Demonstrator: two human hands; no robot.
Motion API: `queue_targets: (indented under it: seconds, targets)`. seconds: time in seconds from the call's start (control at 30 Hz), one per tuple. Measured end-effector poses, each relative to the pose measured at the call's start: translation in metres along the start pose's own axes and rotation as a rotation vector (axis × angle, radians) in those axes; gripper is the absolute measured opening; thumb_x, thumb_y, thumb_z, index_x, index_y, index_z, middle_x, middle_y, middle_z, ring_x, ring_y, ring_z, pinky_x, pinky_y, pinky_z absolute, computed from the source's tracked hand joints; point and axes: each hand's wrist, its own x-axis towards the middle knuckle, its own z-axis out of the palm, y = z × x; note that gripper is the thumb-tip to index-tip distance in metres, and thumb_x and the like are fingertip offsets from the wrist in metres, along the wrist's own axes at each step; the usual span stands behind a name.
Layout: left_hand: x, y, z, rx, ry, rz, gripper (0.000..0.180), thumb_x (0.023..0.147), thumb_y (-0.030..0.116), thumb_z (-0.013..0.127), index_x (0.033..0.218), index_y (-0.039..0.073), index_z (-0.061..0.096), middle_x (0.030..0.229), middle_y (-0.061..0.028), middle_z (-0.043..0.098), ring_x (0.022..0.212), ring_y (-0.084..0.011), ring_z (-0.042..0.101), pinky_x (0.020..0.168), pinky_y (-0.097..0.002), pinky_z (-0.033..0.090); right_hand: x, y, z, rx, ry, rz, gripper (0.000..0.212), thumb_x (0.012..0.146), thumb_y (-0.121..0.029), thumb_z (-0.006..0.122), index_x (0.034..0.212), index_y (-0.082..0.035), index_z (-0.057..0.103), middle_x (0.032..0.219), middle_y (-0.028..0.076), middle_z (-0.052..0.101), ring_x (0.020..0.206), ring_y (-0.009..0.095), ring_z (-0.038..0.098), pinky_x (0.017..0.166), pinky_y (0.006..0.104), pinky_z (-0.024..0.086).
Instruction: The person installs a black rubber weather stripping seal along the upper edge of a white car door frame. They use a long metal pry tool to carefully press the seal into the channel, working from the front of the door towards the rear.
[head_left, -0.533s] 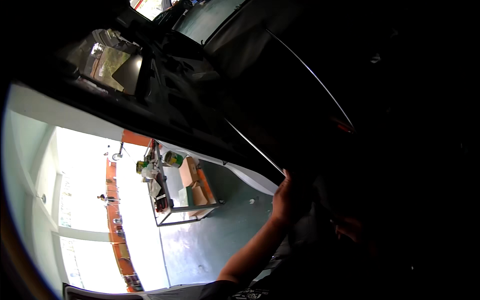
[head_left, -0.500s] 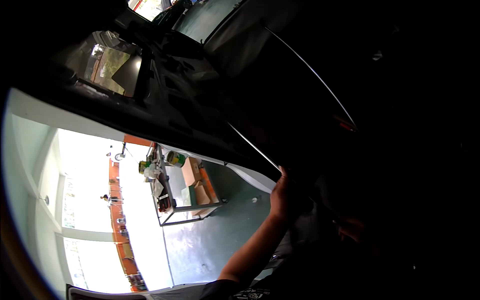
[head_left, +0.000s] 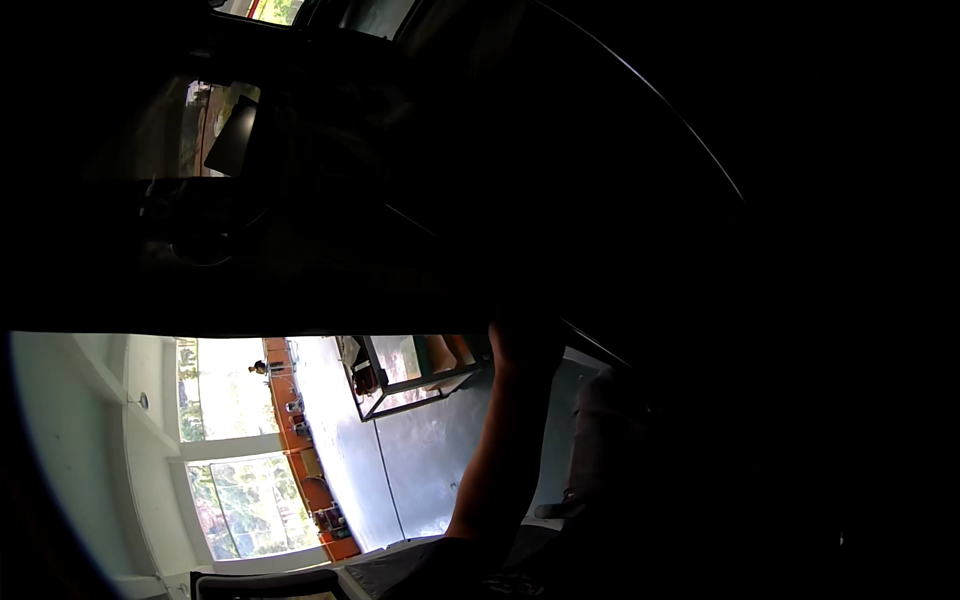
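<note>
My left hand [head_left: 520,345] reaches up from the lower edge into deep shadow, at the lower border of a large dark body that looks like part of a vehicle. Its fingers are lost in the dark, so a grip cannot be made out. Close beside the hand runs a thin pale edge [head_left: 595,342]. A fainter bright line [head_left: 410,220] shows farther up and left. My right hand is not visible; the whole right side is black. A long curved bright line [head_left: 665,95] arcs across the dark upper right.
Beyond the dark body stands a metal-framed cart [head_left: 405,405] with boxes on it, on a shiny grey floor [head_left: 430,460]. Large windows [head_left: 250,505] and an orange strip [head_left: 300,460] lie at the left. A small window-like opening [head_left: 225,130] shows within the dark body.
The view has turned and darkened, and the dark body now covers more of the cart. My left hand has shifted left in the picture; my right hand, faintly visible before, has vanished into blackness.
</note>
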Motion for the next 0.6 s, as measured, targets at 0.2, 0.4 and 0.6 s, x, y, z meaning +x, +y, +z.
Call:
queue_targets:
  seconds: [0.2,0.4,0.6]
  targets:
    - [0.014,-0.007,0.0,-0.959,-0.087,-0.129,0.043,0.109,0.036,0.042,0.137,0.004,0.053,0.113,-0.0083,0.066,0.093,-0.0169,0.067,0.073,-0.0246,0.056,0.019,-0.042,-0.009,-0.042,0.085,-0.113,0.043,0.106,-0.037,0.054,0.139,-0.011,0.061,0.095,0.004,0.07,0.083,0.017,0.066,0.08,0.0354,0.055]
    - [0.015,-0.011,-0.009,-1.044,-0.026,-0.243,0.043,0.108,0.042,0.044,0.128,0.006,0.06,0.107,-0.0065,0.066,0.092,-0.0159,0.066,0.072,-0.0269,0.056,0.05,-0.046,-0.018,-0.163,0.101,-0.085,0.05,0.104,-0.045,0.053,0.14,-0.01,0.06,0.135,0.015,0.063,0.124,0.03,0.06,0.103,0.0472,0.05]
    - [-0.005,-0.014,-0.018,-0.785,-0.019,-0.414,0.043,0.108,0.041,0.043,0.13,0.007,0.059,0.11,-0.0053,0.066,0.093,-0.0163,0.066,0.074,-0.0275,0.056,0.065,-0.013,-0.025,-0.139,0.232,-0.243,0.052,0.101,-0.048,0.056,0.135,-0.009,0.062,0.125,0.015,0.067,0.115,0.03,0.064,0.098,0.0464,0.051]
